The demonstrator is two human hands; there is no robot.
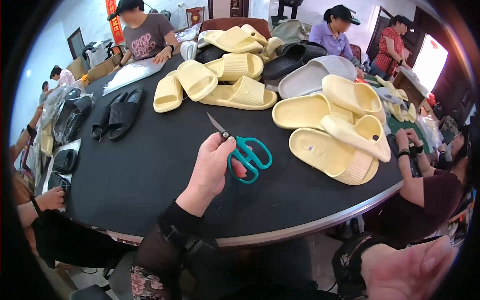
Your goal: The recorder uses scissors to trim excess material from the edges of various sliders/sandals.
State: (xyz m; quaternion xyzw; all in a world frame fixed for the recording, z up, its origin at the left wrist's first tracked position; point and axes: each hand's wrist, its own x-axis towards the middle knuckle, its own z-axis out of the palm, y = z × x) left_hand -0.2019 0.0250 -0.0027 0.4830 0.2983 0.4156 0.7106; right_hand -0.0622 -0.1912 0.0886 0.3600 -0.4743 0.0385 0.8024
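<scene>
Head view: the left hand (212,165) reaches out over the black worktop (150,165) and grips a pair of scissors (243,151) with teal handles. The fingers are curled around the near handle loop and the pivot; the thin metal blades look closed and point up and to the left, away from the person. The scissors are held just above the worktop, near its middle, with bare black surface all around them.

The right hand (412,272) sits low at the lower right corner, below the worktop's metal edge, palm partly turned up and fingers loosely spread, holding nothing.

To the right of the scissors lies a cluster of pale yellow slides (335,135), some stacked on each other, well apart from the left hand. More yellow slides (225,80) are piled at the far side, with a grey slide (310,75) and some black ones behind them. A pair of black slides (117,115) lies at the far left of the worktop, and bagged black slides (70,117) sit beyond the left rim.

Other people sit around the worktop: one at the far left side with a hand on a white sheet (130,74), two at the far right, and one at the near right with arms resting at the rim
</scene>
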